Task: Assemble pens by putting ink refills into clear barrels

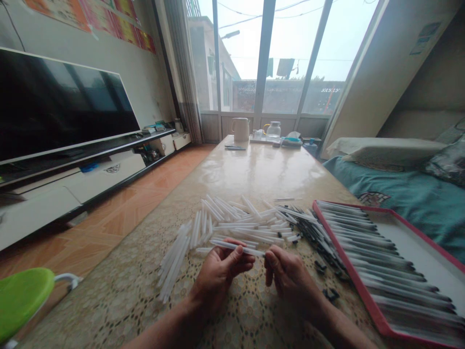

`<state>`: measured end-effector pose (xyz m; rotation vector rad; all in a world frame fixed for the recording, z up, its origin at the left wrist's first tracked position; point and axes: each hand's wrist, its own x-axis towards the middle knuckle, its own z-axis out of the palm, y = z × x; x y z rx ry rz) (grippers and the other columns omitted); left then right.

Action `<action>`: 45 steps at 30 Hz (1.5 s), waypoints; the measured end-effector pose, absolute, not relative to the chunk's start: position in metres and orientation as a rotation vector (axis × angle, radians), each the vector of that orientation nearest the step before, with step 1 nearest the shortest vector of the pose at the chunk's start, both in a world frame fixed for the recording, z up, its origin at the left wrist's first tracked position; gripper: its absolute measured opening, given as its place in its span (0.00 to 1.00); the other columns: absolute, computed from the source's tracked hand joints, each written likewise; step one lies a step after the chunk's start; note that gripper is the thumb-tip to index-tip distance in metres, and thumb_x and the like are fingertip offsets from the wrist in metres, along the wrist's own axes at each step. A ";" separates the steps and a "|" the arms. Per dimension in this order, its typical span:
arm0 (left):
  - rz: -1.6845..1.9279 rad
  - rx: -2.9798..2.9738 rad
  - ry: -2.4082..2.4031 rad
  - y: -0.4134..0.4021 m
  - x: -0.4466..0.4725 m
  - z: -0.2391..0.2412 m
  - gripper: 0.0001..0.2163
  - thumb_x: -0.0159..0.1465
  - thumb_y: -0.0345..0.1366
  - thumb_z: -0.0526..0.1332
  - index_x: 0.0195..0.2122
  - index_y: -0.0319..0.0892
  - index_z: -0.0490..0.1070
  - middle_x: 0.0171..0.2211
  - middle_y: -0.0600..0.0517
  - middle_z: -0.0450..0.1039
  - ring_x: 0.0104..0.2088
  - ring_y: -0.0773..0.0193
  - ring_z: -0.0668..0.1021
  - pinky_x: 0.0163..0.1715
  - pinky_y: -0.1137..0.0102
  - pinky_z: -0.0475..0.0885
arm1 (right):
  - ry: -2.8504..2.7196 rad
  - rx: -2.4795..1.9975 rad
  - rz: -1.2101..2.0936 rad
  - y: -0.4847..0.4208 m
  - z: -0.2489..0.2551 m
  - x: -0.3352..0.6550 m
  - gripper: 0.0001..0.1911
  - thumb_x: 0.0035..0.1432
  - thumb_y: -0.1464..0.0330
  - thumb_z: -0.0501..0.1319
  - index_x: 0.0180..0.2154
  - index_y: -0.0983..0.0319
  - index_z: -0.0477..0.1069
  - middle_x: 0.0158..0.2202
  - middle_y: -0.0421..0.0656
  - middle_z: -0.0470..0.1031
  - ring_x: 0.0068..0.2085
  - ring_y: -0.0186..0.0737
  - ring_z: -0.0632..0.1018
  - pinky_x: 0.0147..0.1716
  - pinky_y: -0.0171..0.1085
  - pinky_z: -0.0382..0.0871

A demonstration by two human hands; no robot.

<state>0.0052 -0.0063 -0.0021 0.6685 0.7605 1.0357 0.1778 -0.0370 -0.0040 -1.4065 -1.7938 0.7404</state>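
My left hand is closed around a white pen barrel, thumb on top, held level above the table. At the barrel's right end, the fingers of my right hand pinch together around a small dark piece at its tip, mostly hidden by the fingers. Beyond my hands lies a loose heap of white pen barrels, with a further bunch to the left. Thin black refills are piled on the right, and small black caps are scattered beside my right forearm.
A pink-edged box on the right holds rows of pens with dark ends. At the table's far end stand a beige jug, a glass pitcher and a tissue pack. A green stool is at lower left.
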 end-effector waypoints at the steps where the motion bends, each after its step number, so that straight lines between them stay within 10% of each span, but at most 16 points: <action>1: 1.039 0.667 0.761 -0.006 0.005 -0.002 0.09 0.52 0.34 0.69 0.31 0.37 0.72 0.25 0.49 0.78 0.28 0.63 0.80 0.33 0.70 0.75 | -1.797 -1.415 0.732 -0.037 -0.004 0.178 0.23 0.66 0.57 0.42 0.24 0.60 0.62 0.19 0.39 0.72 0.22 0.34 0.73 0.25 0.31 0.62; 16: 1.060 0.669 0.770 -0.005 0.005 -0.003 0.09 0.53 0.33 0.69 0.32 0.37 0.72 0.25 0.50 0.78 0.29 0.64 0.80 0.34 0.69 0.75 | -1.815 -1.434 0.756 -0.038 0.001 0.179 0.14 0.64 0.58 0.47 0.36 0.60 0.61 0.19 0.36 0.72 0.22 0.35 0.73 0.25 0.32 0.61; 45: 1.001 0.827 0.715 -0.005 0.004 -0.008 0.09 0.55 0.36 0.66 0.34 0.38 0.71 0.27 0.49 0.79 0.28 0.64 0.80 0.33 0.69 0.74 | -1.815 -1.427 0.740 -0.040 -0.003 0.178 0.19 0.65 0.59 0.44 0.27 0.60 0.63 0.21 0.39 0.72 0.23 0.34 0.72 0.24 0.31 0.61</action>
